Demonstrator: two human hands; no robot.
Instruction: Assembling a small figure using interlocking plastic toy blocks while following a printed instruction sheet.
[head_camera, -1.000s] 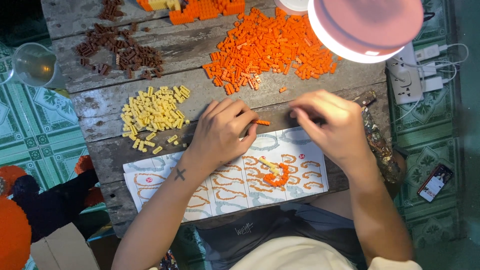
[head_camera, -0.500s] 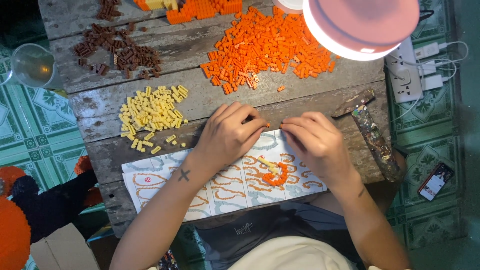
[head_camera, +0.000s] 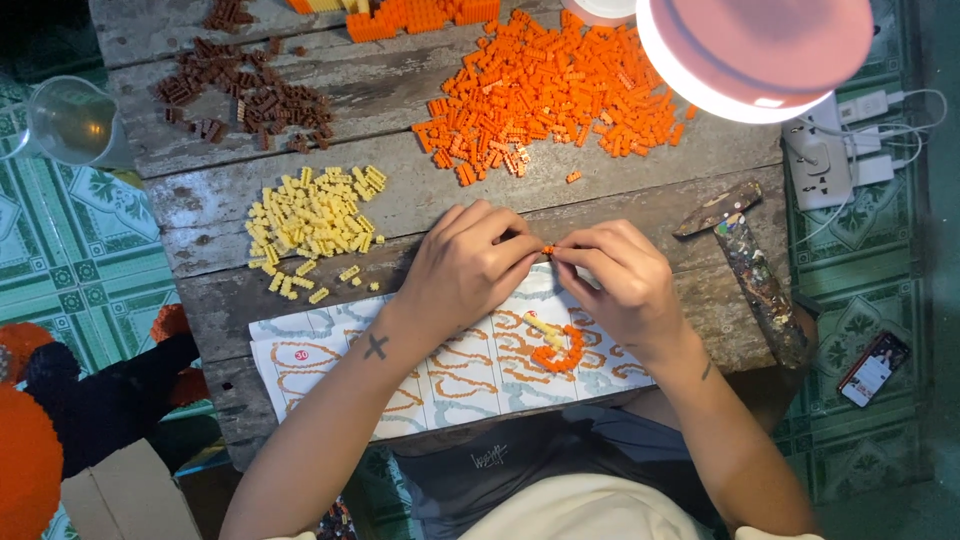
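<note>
Two hands are meeting in the middle of the wooden table. The left hand and the right hand are both pinching one tiny orange brick between their fingertips, with fingers curled tight. The brick is sitting just above the top edge of the paper pattern sheet. At 6 o'clock from the brick, a small curved orange build is lying on the sheet. A big orange brick pile is lying at 12 o'clock. A yellow brick pile is lying at 9 o'clock, and brown bricks are lying at 10 o'clock. A hammer is resting at 3 o'clock.
</note>
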